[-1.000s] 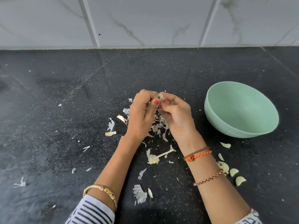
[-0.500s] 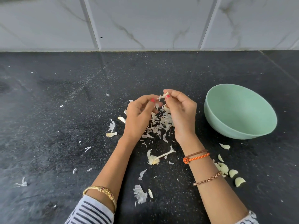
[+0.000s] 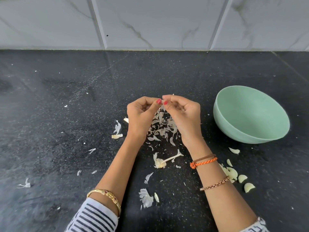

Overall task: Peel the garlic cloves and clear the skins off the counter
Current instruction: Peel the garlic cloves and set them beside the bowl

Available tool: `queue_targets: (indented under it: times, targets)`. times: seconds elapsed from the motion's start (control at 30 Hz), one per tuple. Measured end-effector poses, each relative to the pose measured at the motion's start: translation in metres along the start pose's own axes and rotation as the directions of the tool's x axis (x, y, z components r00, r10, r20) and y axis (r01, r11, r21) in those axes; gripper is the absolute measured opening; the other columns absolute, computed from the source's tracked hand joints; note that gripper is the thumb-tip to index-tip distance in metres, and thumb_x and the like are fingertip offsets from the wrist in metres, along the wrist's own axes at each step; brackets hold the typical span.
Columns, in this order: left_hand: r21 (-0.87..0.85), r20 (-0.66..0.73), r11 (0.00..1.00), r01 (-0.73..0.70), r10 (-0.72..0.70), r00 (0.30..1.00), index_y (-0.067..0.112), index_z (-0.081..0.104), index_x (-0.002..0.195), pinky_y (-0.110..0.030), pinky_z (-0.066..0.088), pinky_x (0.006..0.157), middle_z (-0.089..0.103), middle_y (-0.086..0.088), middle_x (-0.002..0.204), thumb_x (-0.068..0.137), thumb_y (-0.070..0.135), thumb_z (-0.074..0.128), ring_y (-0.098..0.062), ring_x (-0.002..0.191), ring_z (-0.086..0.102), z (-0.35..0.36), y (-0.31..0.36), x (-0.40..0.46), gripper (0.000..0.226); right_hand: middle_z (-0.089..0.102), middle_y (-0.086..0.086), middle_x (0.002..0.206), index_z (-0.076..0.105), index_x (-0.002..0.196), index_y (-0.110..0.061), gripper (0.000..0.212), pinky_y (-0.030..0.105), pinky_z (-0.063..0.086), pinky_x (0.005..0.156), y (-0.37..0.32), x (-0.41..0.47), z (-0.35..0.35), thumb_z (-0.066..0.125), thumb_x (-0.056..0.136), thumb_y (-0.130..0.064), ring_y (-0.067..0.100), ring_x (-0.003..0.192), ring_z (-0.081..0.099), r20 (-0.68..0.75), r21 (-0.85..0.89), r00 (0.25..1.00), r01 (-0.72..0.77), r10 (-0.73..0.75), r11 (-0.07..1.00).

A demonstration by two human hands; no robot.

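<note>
My left hand [image 3: 142, 114] and my right hand [image 3: 184, 114] are raised over the black counter [image 3: 66, 148] with fingers curled and thumb tips meeting. Together they pinch a small garlic clove [image 3: 161, 98], which the fingertips almost wholly hide. Directly below the hands lies a heap of papery garlic skins [image 3: 162, 127]. A bare garlic stem with its root end [image 3: 161, 163] lies nearer to me. Several peeled cloves [image 3: 242, 178] rest on the counter beside my right forearm.
An empty mint-green bowl [image 3: 242, 136] stands to the right of my hands. Loose skin scraps are scattered around, among them some at the left [image 3: 117, 128], one near my left sleeve [image 3: 146, 197] and one far left [image 3: 25, 185]. A tiled wall [image 3: 150, 22] borders the counter at the back.
The white piece that showed between my fingertips is now nearly covered. Both hands have turned, so the thumbs meet on top.
</note>
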State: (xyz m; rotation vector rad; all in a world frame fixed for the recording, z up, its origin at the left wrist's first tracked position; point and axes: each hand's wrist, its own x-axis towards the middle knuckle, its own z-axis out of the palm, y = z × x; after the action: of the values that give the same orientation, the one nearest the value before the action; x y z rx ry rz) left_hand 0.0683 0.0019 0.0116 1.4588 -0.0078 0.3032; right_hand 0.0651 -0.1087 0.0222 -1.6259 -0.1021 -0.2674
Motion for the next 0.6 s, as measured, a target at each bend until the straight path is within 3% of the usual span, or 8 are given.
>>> queue_targets:
  times: [0.2, 0.4, 0.6]
  targets:
    - [-0.095, 0.018, 0.984, 0.153, -0.152, 0.988, 0.009, 0.059, 0.06, -0.014, 0.035, 0.051, 0.057, 0.013, 0.052, 0.088, 0.004, 0.058, 0.0, 0.052, 0.044, 0.01, 0.002, -0.004, 0.028, 0.066, -0.007, 0.071, 0.072, 0.087, -0.004, 0.01, 0.01, 0.046, 0.063, 0.003, 0.001, 0.002, 0.064, 0.084, 0.001, -0.002, 0.066, 0.063, -0.13, -0.093, 0.985, 0.105, -0.117, 0.99]
    - [-0.212, 0.064, 0.944, 0.251, -0.243, 0.968, 0.013, 0.061, 0.06, -0.014, 0.038, 0.049, 0.058, 0.008, 0.053, 0.09, 0.006, 0.055, 0.0, 0.052, 0.048, 0.009, 0.003, -0.003, 0.032, 0.067, -0.007, 0.073, 0.069, 0.079, -0.011, 0.017, 0.012, 0.048, 0.066, -0.003, -0.001, 0.003, 0.061, 0.084, 0.003, -0.002, 0.069, 0.063, -0.074, 0.194, 0.988, -0.122, 0.139, 0.973]
    - [0.084, -0.011, 0.996, 0.023, -0.022, 1.0, 0.016, 0.05, 0.065, -0.016, 0.028, 0.045, 0.041, 0.01, 0.052, 0.094, 0.012, 0.052, 0.0, 0.045, 0.031, 0.009, 0.001, -0.003, 0.029, 0.07, -0.011, 0.066, 0.065, 0.092, -0.013, 0.02, 0.013, 0.05, 0.074, -0.007, -0.001, 0.0, 0.061, 0.083, 0.005, -0.002, 0.073, 0.065, 0.017, 0.216, 0.983, -0.182, 0.182, 0.959]
